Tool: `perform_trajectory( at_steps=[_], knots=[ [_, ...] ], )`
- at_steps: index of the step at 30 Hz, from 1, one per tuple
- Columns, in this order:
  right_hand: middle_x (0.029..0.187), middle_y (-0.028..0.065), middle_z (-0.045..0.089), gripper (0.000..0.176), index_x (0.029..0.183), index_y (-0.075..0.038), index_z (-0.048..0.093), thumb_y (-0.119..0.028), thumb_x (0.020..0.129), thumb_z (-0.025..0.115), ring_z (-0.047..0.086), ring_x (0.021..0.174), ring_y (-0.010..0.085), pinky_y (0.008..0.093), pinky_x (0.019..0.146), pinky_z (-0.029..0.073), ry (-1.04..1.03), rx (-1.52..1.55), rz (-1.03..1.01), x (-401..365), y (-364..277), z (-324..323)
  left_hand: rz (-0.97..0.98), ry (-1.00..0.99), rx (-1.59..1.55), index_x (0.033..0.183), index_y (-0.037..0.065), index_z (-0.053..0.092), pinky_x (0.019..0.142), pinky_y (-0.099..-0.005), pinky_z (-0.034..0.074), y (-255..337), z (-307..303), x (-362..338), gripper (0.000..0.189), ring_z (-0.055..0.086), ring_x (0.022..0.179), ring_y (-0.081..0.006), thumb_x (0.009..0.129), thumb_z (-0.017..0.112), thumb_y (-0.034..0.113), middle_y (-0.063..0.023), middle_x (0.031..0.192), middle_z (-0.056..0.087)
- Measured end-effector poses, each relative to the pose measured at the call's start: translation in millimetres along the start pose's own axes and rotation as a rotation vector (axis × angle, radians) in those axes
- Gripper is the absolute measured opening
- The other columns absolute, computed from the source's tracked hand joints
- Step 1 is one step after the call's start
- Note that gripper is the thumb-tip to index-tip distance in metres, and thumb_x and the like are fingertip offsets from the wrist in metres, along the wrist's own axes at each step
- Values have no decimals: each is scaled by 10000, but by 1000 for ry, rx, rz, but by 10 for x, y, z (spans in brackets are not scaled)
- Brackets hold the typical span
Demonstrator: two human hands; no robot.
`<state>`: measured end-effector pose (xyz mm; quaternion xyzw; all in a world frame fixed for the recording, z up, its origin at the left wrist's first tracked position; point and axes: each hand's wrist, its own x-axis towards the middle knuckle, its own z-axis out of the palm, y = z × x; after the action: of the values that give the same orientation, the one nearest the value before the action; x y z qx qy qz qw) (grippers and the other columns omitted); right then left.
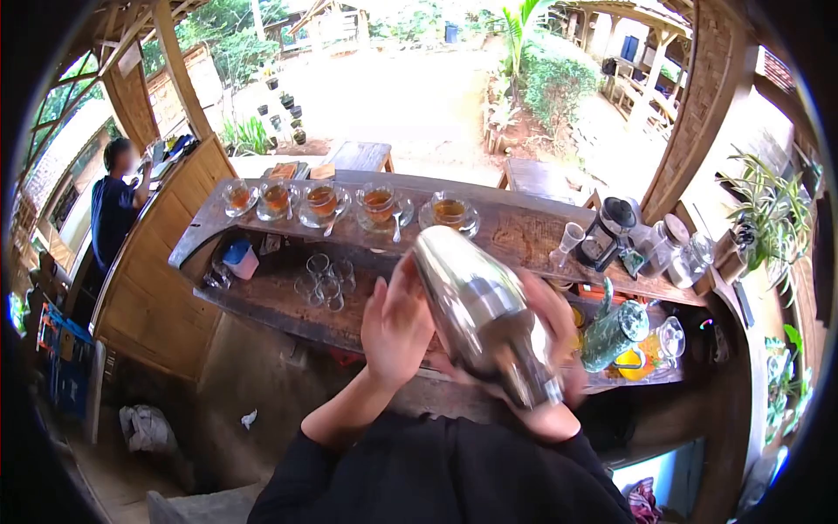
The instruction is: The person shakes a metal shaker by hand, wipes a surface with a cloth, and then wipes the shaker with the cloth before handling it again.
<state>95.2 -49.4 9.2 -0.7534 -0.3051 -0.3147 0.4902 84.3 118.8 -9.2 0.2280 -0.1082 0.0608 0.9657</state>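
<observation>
A shiny metal cocktail shaker (476,301) is tilted in front of my chest, its wide end up and to the left, its narrow end down and to the right. My left hand (397,327) presses against its left side, partly hidden behind it. Around its right side and lower end wraps my right hand (559,327), smeared by motion. Beyond the shaker, glass cups of amber tea (378,205) on saucers with spoons line the wooden counter (524,236).
Several upturned glasses (327,284) stand on the lower shelf near a pink and blue container (238,259). To the right are a French press (608,231), glass jars (668,244), a green patterned cylinder (615,336) and an orange-filled pitcher (655,349). A person (116,205) is at far left.
</observation>
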Motion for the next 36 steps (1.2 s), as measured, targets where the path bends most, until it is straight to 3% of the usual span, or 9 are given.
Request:
perform_trajectory(
  at_steps=[7,11,15,17,19,22,26,31,36],
  knots=[
    [1233,65,571,686,1162,-69,507,-378,650,842,594,1008,221,357,921,309,451,176,-578,91,213,239,111,-67,74,1434,16,290,1118,-433,233,-54,68,-93,624,339,1348,-242,976,324,438,-141,1447,376],
    [1123,117,623,858,1313,-95,405,-402,646,850,609,1012,303,425,935,321,-178,-72,-21,-12,-70,-243,25,-59,-18,1411,17,334,1127,-408,207,8,51,-130,619,325,1354,-243,964,353,444,-116,1441,391],
    [1168,87,598,714,1187,-123,507,-363,621,869,602,979,281,397,839,363,748,52,-704,106,-115,143,82,-223,156,1467,13,230,1146,-409,151,-24,234,-229,745,233,1408,-255,926,382,502,-136,1505,289],
    [943,113,524,871,1318,-162,392,-772,718,552,516,882,270,374,727,421,38,-127,-400,213,-133,-99,7,-80,91,1470,10,217,1148,-410,144,4,202,-147,772,227,1411,-257,912,398,513,-139,1509,278],
    [1136,24,519,676,1136,-189,520,-347,590,886,585,945,237,373,828,342,-63,-113,-282,187,-137,-26,-66,57,33,1472,7,204,1150,-411,138,6,195,-178,800,221,1414,-260,899,415,523,-142,1513,267],
    [1257,76,414,1227,1513,-206,11,-735,635,684,480,959,263,398,722,399,721,-67,-914,62,-148,39,37,-260,255,1473,16,194,1146,-408,157,-8,245,-257,831,260,1396,-259,873,469,520,-144,1499,290],
    [1251,124,445,1050,1275,-46,326,-434,502,921,490,1110,342,435,934,398,-204,-62,-131,152,-279,-144,-72,12,16,1472,56,227,1127,-419,215,41,65,-67,727,296,1378,-246,910,455,458,-100,1473,349],
    [1077,39,612,507,1159,-99,552,-286,750,786,547,1045,166,350,943,330,722,221,-749,-21,-205,268,84,-326,247,1459,29,234,1116,-455,253,34,141,-240,673,327,1364,-277,952,344,458,-149,1457,362],
    [1217,130,540,766,1243,-56,441,-497,690,735,538,1036,255,398,935,358,91,-145,-345,91,-183,-56,-3,-73,88,1469,43,236,1126,-440,209,62,2,-206,722,305,1374,-256,925,397,489,-121,1486,329]
  ],
)
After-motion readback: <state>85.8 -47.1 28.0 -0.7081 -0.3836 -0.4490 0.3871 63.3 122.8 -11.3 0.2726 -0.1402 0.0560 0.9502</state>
